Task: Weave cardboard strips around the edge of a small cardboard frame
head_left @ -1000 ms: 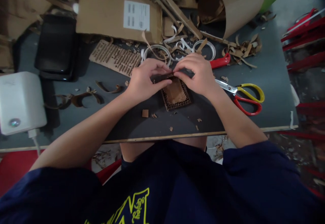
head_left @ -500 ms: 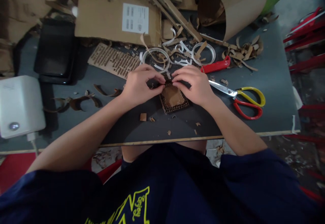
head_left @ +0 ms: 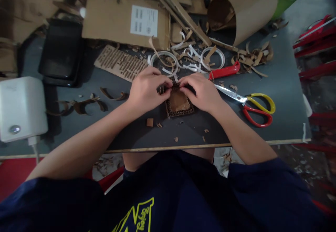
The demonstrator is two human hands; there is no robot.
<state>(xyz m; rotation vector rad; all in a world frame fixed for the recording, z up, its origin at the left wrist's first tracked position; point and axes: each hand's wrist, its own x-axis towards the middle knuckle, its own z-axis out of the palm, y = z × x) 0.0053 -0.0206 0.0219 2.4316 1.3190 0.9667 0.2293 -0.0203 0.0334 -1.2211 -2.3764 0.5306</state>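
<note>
A small brown cardboard piece (head_left: 179,104) with corrugated edges lies on the dark grey table (head_left: 278,81) in front of me. My left hand (head_left: 145,91) pinches its far left edge with curled fingers. My right hand (head_left: 202,91) pinches the far right edge the same way. The fingertips of both hands nearly meet over the piece's far side, which they hide.
Red-and-yellow scissors (head_left: 249,105) lie to the right, a red-handled knife (head_left: 223,71) behind them. Tape rings (head_left: 165,61), cardboard strips and scraps, a flat box (head_left: 123,18) and a cardboard roll (head_left: 241,9) crowd the back. A white device (head_left: 21,107) and black tray (head_left: 61,51) sit left.
Both hands have stayed on the piece, shifting a little nearer to me with it; the fingers have closed in over its far edge. The camera view moved slightly.
</note>
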